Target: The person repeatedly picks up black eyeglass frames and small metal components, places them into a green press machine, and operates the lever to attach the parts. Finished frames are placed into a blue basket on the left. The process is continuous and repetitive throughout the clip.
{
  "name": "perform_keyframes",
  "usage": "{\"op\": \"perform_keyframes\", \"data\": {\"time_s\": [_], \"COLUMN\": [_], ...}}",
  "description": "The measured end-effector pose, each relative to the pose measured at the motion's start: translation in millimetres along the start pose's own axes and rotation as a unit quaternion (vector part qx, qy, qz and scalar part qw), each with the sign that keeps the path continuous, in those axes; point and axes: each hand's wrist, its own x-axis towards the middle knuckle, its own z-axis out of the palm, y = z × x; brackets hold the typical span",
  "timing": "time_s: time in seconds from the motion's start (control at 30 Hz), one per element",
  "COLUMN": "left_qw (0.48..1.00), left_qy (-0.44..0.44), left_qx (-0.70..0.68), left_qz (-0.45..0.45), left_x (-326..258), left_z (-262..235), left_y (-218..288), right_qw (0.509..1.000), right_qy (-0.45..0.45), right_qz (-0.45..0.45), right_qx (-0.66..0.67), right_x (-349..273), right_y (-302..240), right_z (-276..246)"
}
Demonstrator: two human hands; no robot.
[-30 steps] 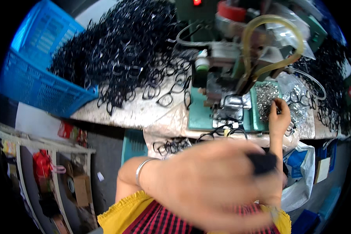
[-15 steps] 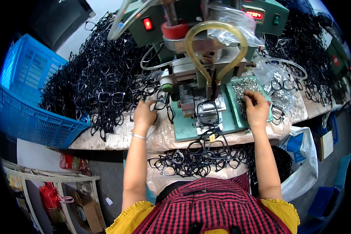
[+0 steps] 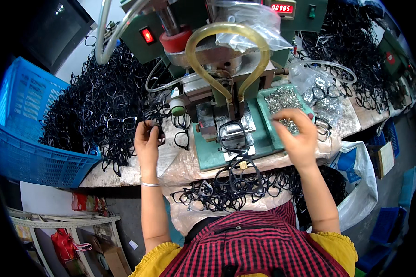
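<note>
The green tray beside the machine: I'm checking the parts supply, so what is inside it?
Small silvery metal pieces lie in the green tray. The right hand hides part of its near end; what lies beneath cannot be seen.

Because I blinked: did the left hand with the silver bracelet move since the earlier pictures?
Yes, the left hand moved left, nearer the blue slatted plastic crate.

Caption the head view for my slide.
Left hand at black glasses frames, right hand over a tray of metal bits.
</note>
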Motion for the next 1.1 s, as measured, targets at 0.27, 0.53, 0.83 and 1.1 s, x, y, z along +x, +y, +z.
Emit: {"op": "perform_keyframes", "data": {"time_s": [0.27,0.53,0.83,1.1], "left_qw": [0.986,0.894,0.818,0.807], "left_qy": [0.094,-0.032,-0.254,-0.29], "left_qx": [-0.127,-0.132,0.137,0.168], "left_qz": [0.044,0.426,0.498,0.486], "left_x": [-28,-64,-58,-53], "left_z": [23,38,85,85], "left_y": [-20,97,80,83], "right_qw": [0.964,0.924,0.941,0.948], "right_qy": [0.022,0.002,-0.054,0.016], "right_qz": [0.12,0.197,0.041,-0.006], "right_qx": [0.237,0.329,-0.332,-0.318], "right_x": [11,17,3,-10], "right_y": [-11,-46,51,92], "right_z": [63,61,11,-2]}}
